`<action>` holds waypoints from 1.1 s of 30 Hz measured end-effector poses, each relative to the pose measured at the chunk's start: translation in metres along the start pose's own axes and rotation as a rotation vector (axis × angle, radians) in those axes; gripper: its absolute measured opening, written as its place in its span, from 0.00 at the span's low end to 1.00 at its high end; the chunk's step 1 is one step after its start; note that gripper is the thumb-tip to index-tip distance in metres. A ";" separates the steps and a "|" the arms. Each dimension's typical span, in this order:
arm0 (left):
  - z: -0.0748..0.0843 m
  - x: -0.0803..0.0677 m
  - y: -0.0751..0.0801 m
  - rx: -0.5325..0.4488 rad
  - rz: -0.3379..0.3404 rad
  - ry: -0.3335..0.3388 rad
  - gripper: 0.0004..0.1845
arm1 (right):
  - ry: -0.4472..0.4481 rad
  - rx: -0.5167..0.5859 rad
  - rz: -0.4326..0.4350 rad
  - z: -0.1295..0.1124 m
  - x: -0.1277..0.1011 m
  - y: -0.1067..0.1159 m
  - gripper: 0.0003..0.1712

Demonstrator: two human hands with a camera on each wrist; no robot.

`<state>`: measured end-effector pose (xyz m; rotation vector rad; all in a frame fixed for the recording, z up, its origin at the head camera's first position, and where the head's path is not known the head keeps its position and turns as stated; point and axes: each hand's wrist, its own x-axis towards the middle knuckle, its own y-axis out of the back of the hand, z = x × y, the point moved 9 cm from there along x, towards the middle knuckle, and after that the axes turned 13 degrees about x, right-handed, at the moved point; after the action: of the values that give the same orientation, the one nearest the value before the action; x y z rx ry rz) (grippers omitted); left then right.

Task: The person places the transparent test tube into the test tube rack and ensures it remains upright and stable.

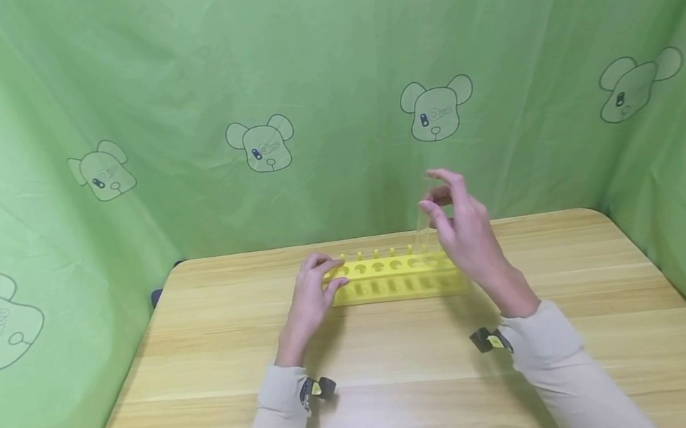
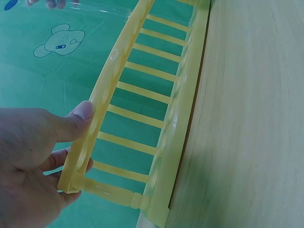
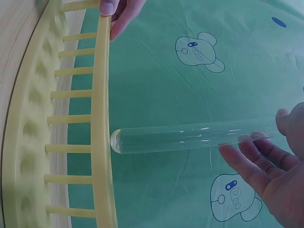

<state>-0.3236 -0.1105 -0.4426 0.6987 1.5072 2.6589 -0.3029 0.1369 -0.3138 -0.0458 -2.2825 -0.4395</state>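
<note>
A yellow test tube rack [image 1: 397, 298] with a row of round holes and thin pegs stands upright on the table. My left hand [image 1: 310, 291] grips the left end of its top bar, thumb in front and fingers behind, as the left wrist view shows. Above the rack's right half, my right hand [image 1: 471, 236] holds a clear glass test tube [image 3: 190, 137] near its upper end, between thumb and fingers. The tube's rounded bottom is right at the top bar [image 3: 100, 118] in the right wrist view. In the head view the tube leans slightly.
The rack sits toward the back of a light wooden table [image 1: 403, 405]. Behind and beside the table hangs a green curtain [image 1: 341, 193] printed with bear heads. A small black and yellow device [image 1: 318, 389] is strapped at each sleeve cuff.
</note>
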 end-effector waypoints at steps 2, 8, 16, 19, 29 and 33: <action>0.000 0.000 0.000 0.002 -0.003 0.005 0.22 | 0.002 -0.001 -0.002 -0.001 0.001 -0.002 0.28; 0.000 -0.001 0.001 0.003 -0.005 0.007 0.22 | -0.004 0.004 -0.010 -0.001 0.002 -0.007 0.26; 0.001 -0.001 0.002 -0.007 0.000 -0.001 0.22 | 0.010 0.012 -0.006 -0.003 0.003 -0.011 0.27; 0.002 -0.001 0.003 -0.006 0.007 -0.003 0.21 | 0.014 0.021 -0.013 -0.004 0.005 -0.013 0.26; 0.003 -0.002 0.004 -0.005 0.037 -0.018 0.21 | 0.005 0.040 -0.028 -0.008 0.007 -0.022 0.26; 0.003 -0.001 0.003 -0.009 0.031 -0.014 0.21 | 0.004 0.035 -0.030 -0.007 0.008 -0.025 0.27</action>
<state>-0.3207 -0.1104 -0.4394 0.7443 1.4922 2.6755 -0.3072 0.1107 -0.3110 0.0071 -2.2885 -0.4152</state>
